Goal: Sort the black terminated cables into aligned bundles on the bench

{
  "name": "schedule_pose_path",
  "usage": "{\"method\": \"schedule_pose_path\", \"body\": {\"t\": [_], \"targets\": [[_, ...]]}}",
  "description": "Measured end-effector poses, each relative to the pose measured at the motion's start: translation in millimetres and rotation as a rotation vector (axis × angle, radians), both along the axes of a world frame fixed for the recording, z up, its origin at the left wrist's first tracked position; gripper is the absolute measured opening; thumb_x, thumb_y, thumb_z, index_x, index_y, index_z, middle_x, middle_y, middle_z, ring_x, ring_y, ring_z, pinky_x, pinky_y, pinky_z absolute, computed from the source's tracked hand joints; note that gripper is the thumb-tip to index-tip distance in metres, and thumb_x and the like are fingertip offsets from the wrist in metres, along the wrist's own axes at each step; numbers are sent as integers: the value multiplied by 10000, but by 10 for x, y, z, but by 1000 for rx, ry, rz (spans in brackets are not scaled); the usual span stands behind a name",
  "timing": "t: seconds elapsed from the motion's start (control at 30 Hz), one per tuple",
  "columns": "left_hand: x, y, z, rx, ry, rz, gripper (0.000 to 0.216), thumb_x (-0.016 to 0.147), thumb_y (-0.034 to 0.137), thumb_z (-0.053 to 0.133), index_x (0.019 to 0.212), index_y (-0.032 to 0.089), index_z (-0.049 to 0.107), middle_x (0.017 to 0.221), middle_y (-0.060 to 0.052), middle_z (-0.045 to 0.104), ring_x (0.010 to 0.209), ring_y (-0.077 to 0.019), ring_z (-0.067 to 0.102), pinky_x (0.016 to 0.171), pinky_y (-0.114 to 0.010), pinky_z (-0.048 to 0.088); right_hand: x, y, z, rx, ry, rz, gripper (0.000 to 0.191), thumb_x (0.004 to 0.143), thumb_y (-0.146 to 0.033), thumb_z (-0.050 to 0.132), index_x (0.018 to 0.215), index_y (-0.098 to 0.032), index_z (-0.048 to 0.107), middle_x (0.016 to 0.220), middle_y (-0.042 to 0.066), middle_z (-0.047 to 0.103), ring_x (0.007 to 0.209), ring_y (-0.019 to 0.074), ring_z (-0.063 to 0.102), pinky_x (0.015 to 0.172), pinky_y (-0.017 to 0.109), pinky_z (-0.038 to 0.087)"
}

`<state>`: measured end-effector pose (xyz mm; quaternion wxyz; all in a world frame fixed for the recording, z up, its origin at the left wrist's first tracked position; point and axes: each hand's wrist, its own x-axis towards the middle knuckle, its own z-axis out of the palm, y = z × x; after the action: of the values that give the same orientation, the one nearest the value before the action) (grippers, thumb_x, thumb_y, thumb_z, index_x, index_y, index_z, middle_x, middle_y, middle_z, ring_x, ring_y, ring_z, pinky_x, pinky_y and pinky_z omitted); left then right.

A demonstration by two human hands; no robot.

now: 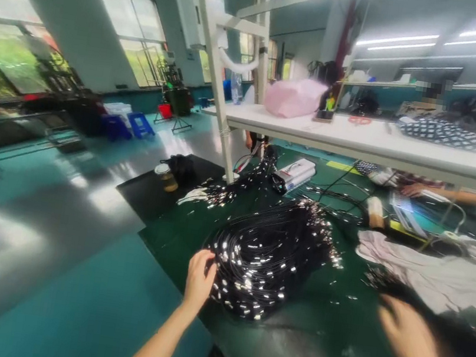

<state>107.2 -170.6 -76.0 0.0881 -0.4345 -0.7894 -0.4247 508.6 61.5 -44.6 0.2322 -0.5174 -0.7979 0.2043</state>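
A big coil of black wire strung with small white lights (271, 255) lies on the dark green table (311, 344). My left hand (200, 277) rests at the coil's left edge, its fingers curled onto the strands. My right hand (408, 338) is at the lower right, smeared by motion, beside another dark bundle of wire (453, 354). Its fingers do not show clearly.
A white shelf (360, 138) on a slanted post (218, 74) crosses above the table, with a pink bag (292, 97) on it. A white box (295, 174), a pale cloth (434, 267) and more light strings lie behind. Another person's arm (446, 193) rests across the table.
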Motion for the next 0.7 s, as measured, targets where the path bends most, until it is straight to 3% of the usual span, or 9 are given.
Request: {"method": "schedule_pose_path", "body": {"t": [0.07, 0.13, 0.23, 0.33, 0.4, 0.5, 0.6, 0.7], "targets": [[-104, 21, -83, -22, 0, -11, 196, 798, 207, 431, 962, 171, 531, 1069, -105, 518, 1066, -237, 447, 926, -427, 351, -755, -400, 120, -190, 137, 222, 258, 721, -366, 473, 867, -212, 619, 962, 129, 638, 914, 291, 559, 822, 451, 396], [-162, 59, -151, -39, -3, -54, 222, 801, 199, 425, 996, 174, 529, 1107, -103, 510, 1090, -230, 437, 938, -425, 347, -1480, -783, 167, -301, 212, 387, 248, 738, -379, 481, 860, -218, 625, 939, 95, 651, 889, 265, 567, 826, 418, 402], [-207, 83, -189, -74, -19, -122, 231, 808, 195, 417, 1008, 181, 532, 1128, -97, 503, 1099, -222, 438, 937, -420, 358, -2391, -1133, 122, -276, 147, 431, 271, 750, -361, 498, 935, -189, 596, 908, 88, 640, 857, 243, 564, 795, 371, 403], [-270, 36, -163, -114, -50, -190, 233, 814, 190, 405, 1005, 190, 539, 1160, -95, 482, 1118, -223, 428, 936, -424, 369, -3047, -1221, 51, -123, -67, 391, 287, 729, -363, 537, 921, -151, 565, 872, 111, 605, 848, 255, 537, 752, 353, 387], [-352, -25, -138, -138, -68, -263, 254, 817, 182, 395, 1031, 196, 530, 1184, -97, 468, 1137, -225, 413, 943, -430, 369, -3335, -1202, 30, -52, -179, 387, 250, 688, -322, 582, 854, -137, 554, 878, 129, 582, 864, 270, 517, 742, 350, 371], [-549, -116, -119, -159, -78, -377, 286, 825, 173, 369, 1076, 199, 503, 1195, -102, 465, 1146, -230, 405, 949, -450, 366, -3531, -1120, 44, -77, -228, 421, 162, 632, -236, 613, 747, -153, 536, 804, 94, 581, 781, 232, 528, 668, 300, 371], [-789, -132, -117, -133, -55, -435, 291, 829, 170, 361, 1088, 197, 492, 1198, -104, 466, 1152, -236, 397, 953, -464, 357, -3505, -1041, 103, -143, -229, 432, 84, 657, -214, 569, 635, -183, 494, 639, 18, 561, 604, 162, 513, 551, 249, 346], [-980, -31, -99, -74, -20, -453, 290, 828, 171, 376, 1091, 203, 494, 1217, -94, 457, 1175, -234, 375, 964, -453, 346, -3414, -1067, 186, -146, -196, 347, 42, 688, -186, 490, 650, -195, 475, 615, -1, 545, 572, 146, 497, 527, 238, 335]]}}
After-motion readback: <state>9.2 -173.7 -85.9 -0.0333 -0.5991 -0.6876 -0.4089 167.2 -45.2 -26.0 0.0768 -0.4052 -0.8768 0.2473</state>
